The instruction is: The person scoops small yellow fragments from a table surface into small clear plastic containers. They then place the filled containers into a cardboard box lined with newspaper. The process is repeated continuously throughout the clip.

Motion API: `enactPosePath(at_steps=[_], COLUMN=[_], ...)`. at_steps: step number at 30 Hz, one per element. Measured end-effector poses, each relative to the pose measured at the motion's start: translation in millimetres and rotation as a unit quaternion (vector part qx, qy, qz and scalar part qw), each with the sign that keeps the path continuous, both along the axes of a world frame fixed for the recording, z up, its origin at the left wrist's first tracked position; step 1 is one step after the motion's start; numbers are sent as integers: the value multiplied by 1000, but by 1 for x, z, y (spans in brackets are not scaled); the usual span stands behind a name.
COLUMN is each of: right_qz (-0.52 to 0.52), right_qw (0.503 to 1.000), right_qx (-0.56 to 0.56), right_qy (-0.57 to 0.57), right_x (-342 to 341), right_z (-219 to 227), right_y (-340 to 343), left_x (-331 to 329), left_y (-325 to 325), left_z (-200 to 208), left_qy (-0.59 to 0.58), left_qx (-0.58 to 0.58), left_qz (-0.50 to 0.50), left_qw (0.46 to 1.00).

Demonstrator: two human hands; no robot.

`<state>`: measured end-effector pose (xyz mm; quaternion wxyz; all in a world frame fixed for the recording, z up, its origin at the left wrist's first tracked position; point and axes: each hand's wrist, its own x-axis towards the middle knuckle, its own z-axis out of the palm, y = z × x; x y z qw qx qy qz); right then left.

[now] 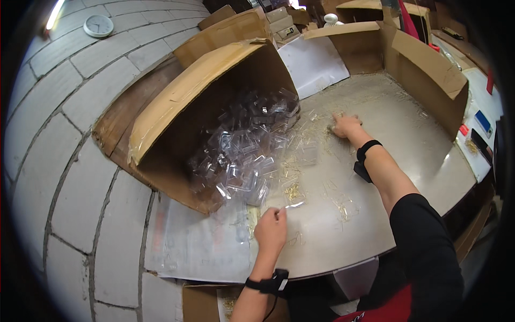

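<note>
Pale brick wall w/ a round clock (98, 25) up on my far left, and under my arms a rounded grey bench (407, 161) dusted all over w/ thin gold-coloured pins (293, 191) and wire bits.

My left hand (271, 229) sits close in front of me, fingers pressed together in a pinch on something tiny between thumb and forefinger, prob. one pin (too small to tell for sure). Just past its fingertips lies a flat clear plastic case (294, 199) w/ a small heap of those pins by it. My right hand (346, 126) is stretched well out ahead, fingers spread and flat on the bench over a thicker scatter of pins.

Handling, as I judge it: the pins are v. light, stiff, thin and slippery on this smooth top, so a fingertip pinch at mid-length, or sweeping them into a pile first, looks best. The clear cases look light, thin-walled, brittle-ish; take them by the edges, don't squeeze.

Containers: a big cardboard box (182, 102) lies tipped on its side just beyond my left hand, mouth towards me, spilling a heap of clear plastic cases (252, 145) onto the bench. A second open cardboard box (424, 70) stands beyond my right hand (what's inside I can't see). White sheets (198, 247) lie left of my left hand.
</note>
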<state>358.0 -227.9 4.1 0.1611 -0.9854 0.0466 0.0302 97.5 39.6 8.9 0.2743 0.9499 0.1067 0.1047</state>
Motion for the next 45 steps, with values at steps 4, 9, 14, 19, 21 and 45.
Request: enactPosePath(at_steps=[4,9,14,19,21,45], right_qz=[49,214,281,284,232,287], right_qw=[984,958,956,952,953,943], right_qx=[-150,-184,-84,108,189,97], right_qy=[81,45,-21,-32,-52,-137], right_x=[-14,-116,-218,-278,-283,-313], right_z=[-9,-14,-27,-25,-22,-32], right_y=[-5,-12,-19,-32,-31,7], left_x=[59,67,24,-35,-70,-265], left_y=[-32,-1,-9,-28,-28,-98], left_z=[-21,-40,-10,-12,-14,-197], left_qy=[67,38,-5,-21,-29,312], left_qx=[102,-46,-407,-550,-627,-673], left_qz=[-1,-15,23,23,22,16], left_qw=[993,998,913,835,778,670])
